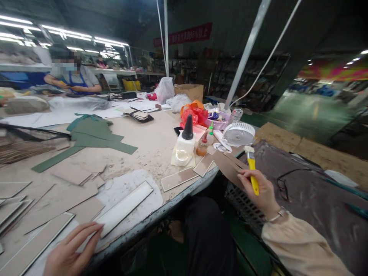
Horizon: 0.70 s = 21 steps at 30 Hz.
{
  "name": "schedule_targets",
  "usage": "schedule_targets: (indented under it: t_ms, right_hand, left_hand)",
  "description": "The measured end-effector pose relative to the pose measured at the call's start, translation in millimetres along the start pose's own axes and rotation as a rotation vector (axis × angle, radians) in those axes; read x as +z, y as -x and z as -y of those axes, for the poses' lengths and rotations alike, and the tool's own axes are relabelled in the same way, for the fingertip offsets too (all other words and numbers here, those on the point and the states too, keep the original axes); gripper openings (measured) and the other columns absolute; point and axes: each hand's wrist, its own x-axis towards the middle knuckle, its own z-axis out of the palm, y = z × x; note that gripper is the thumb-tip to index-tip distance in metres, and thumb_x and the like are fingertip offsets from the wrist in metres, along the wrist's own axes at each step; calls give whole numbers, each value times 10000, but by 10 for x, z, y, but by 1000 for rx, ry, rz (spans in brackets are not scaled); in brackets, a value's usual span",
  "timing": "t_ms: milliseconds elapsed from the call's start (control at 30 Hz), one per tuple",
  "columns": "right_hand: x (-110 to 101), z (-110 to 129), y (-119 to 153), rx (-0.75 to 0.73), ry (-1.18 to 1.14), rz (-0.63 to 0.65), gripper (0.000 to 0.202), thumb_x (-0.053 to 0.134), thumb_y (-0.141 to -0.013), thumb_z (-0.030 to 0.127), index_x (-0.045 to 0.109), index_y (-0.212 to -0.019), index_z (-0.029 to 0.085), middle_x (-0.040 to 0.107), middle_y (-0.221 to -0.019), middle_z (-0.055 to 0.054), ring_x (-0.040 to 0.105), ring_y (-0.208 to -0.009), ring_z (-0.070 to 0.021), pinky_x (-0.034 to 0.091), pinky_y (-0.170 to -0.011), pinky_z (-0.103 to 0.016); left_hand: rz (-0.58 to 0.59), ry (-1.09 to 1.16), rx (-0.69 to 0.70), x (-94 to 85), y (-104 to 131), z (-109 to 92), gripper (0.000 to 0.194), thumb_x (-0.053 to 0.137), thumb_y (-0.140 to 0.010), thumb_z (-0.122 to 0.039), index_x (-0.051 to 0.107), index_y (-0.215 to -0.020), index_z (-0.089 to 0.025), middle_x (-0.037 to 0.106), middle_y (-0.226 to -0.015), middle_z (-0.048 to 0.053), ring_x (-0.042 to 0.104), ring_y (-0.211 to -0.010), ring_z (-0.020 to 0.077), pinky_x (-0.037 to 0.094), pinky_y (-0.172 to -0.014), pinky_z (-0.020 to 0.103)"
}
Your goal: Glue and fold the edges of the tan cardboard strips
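Observation:
My left hand (pixel 76 245) is at the lower left, its fingertips pinched at the near end of a long white strip (pixel 126 205). That strip lies on a white sheet (pixel 153 186) near the table's edge. On the right, my right hand (pixel 260 191) grips a brush by its yellow handle (pixel 253 174), pale bristles pointing up. Brown flat pieces (pixel 228 166) lie just beside its fingers, over a dark crate; whether they are touched is unclear. Two brown strips with pale edges (pixel 178 179) rest at the table's edge.
A white container with a black cone (pixel 185 147), small bottles (pixel 202 146) and a white fan (pixel 239 134) stand at centre right. Green pieces (pixel 92 134) and stacked brown panels (pixel 37 239) lie left. Dark material (pixel 310 203) covers the right side. A person (pixel 76 74) sits across the table.

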Motion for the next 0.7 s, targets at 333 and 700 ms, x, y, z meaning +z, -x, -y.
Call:
schedule_targets:
  t_ms: [333, 700]
  right_hand:
    - [814, 1506, -231, -76, -638, 729, 131, 630, -818, 277, 506, -817, 235, 663, -937, -31, 647, -879, -178, 530, -770, -267]
    - [1853, 2238, -556, -64, -908, 941, 258, 706, -765, 336, 480, -819, 225, 684, -956, -43, 651, -909, -186, 521, -799, -303]
  left_hand:
    - [89, 1011, -474, -176, -47, -777, 493, 621, -798, -476, 606, -1176, -160, 653, -1129, 148, 638, -968, 248, 524, -788, 348]
    - [229, 891, -632, -221, -60, -480, 338, 719, -675, -424, 667, -792, -111, 521, -550, -32, 407, -481, 60, 291, -464, 187]
